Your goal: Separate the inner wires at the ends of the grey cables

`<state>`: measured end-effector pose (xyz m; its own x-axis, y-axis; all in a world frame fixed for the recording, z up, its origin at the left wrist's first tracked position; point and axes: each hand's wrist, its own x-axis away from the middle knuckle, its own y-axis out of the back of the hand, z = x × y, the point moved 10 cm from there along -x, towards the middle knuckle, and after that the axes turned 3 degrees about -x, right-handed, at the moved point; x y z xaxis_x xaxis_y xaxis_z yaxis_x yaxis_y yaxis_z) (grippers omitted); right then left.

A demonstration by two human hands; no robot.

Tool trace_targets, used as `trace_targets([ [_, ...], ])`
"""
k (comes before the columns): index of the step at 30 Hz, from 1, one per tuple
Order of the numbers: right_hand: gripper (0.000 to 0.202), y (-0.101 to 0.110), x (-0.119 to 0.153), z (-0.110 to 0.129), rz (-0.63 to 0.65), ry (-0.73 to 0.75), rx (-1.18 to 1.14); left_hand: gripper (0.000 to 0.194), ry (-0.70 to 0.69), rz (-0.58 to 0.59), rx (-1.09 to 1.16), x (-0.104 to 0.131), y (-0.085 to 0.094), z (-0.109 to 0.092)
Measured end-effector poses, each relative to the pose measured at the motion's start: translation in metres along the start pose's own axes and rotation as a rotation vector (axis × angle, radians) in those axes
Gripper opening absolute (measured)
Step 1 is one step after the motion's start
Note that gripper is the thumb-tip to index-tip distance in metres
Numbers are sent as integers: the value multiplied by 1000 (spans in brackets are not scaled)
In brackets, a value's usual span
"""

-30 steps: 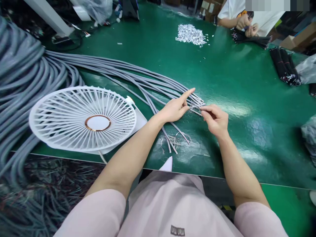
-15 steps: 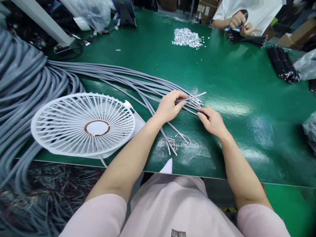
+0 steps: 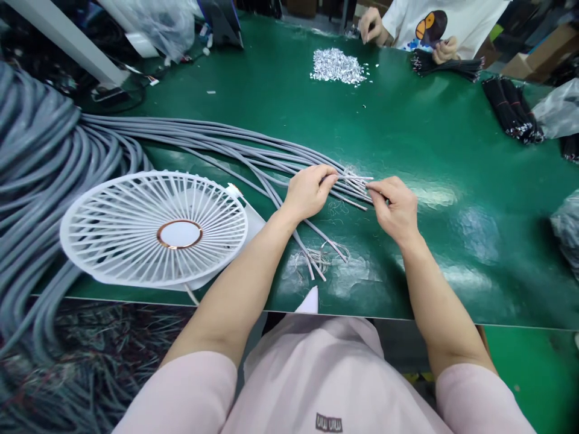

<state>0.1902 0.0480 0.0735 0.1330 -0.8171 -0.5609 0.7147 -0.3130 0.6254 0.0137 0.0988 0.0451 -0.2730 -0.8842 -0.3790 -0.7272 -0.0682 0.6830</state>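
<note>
Several long grey cables (image 3: 203, 129) run across the green table from a large coiled heap (image 3: 36, 157) at the left. My left hand (image 3: 309, 190) is closed on one grey cable near its stripped end, above the other cable ends. Just right of it, my right hand (image 3: 394, 205) pinches at the tips of the pale inner wires (image 3: 362, 185); exactly which strand it holds is too small to tell. Fine loose threads lie around the stripped ends. Nearer the table edge lie a few separate cable ends (image 3: 316, 265) with a tangle of thread.
A white fan (image 3: 154, 229) lies at the left front. Silvery scraps (image 3: 338, 66) are piled at the back. Across the table, another person's hands (image 3: 446, 50) are by a black wire bundle (image 3: 465, 67); more black bundles (image 3: 511, 111) lie at the right.
My right hand has moved slightly up and right to the wire tips. The cable end in my left hand lies more level. One of the other person's hands has moved left, away from the black bundle.
</note>
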Motion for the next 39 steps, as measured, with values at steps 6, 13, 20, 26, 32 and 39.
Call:
trace_targets([
  [6,24,-3,-7,9,31,97,214,30,-89,42,-50,2,-3,-7],
  [13,27,-18,-6,12,78,127,231,30,-140,78,-88,3,-7,-13],
  [20,28,-21,-6,4,119,62,112,28,-152,83,-90,3,-7,-14],
  [26,25,-25,-7,-6,129,57,-54,27,-159,105,-76,4,-9,-14],
  [32,22,-28,-7,-3,109,99,-144,29,-173,129,-80,4,-14,-13],
  [39,16,-28,-7,-10,127,16,-302,25,-186,96,-30,5,-9,-19],
])
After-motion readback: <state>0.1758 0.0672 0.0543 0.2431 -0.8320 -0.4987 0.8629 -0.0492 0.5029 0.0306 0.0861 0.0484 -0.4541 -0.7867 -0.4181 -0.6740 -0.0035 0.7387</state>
